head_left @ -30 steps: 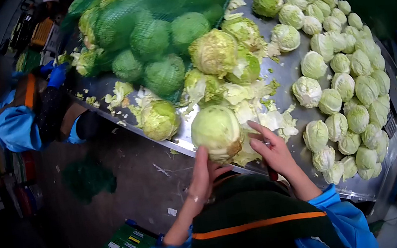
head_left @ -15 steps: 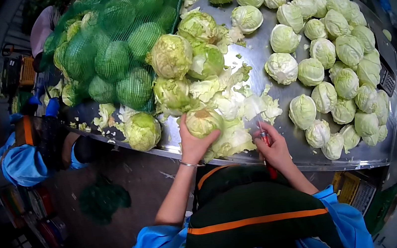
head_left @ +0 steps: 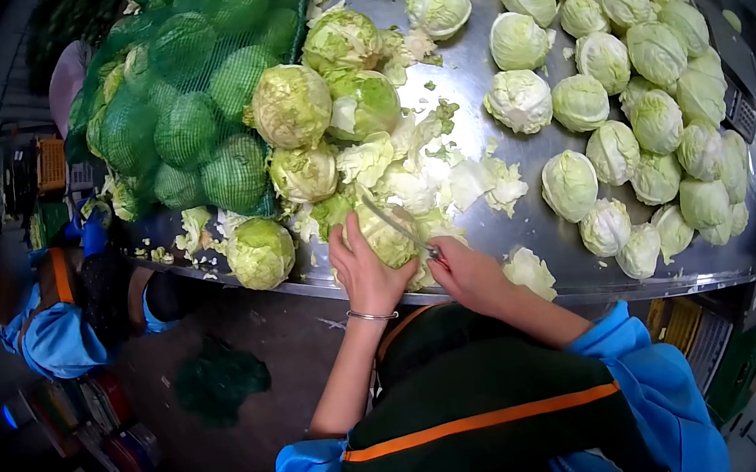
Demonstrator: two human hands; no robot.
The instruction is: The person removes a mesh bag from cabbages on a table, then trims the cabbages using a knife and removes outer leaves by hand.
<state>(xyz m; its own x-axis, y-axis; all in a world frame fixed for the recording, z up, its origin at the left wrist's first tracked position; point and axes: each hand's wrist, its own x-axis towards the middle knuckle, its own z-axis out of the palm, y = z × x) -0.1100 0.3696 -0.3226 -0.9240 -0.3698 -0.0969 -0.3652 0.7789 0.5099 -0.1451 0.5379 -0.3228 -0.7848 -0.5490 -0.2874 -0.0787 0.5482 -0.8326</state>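
My left hand (head_left: pixel 368 271) grips a cabbage (head_left: pixel 389 234) from its left and near side, close to the front edge of the metal table (head_left: pixel 531 240). In my right hand (head_left: pixel 469 276) is a knife (head_left: pixel 391 219), its blade lying across the top of that cabbage. Whether the blade has entered the leaves I cannot tell. Loose cabbage leaves (head_left: pixel 476 182) lie around and beyond the held head. Behind my left hand sit several untrimmed heads, among them a yellowish cabbage (head_left: pixel 291 106) and a greener cabbage (head_left: pixel 260 253) by the edge.
A green mesh sack (head_left: pixel 197 97) full of cabbages takes up the table's left side. Pale trimmed cabbages (head_left: pixel 654 123) crowd the right, near a keypad device (head_left: pixel 742 113). Another person (head_left: pixel 53 307) in blue is at the left. Green netting (head_left: pixel 220 381) lies on the floor.
My right hand has moved left, bringing the knife from beside the cabbage onto its top. The held cabbage has turned; its brownish patch no longer shows. The camera view has shifted slightly.
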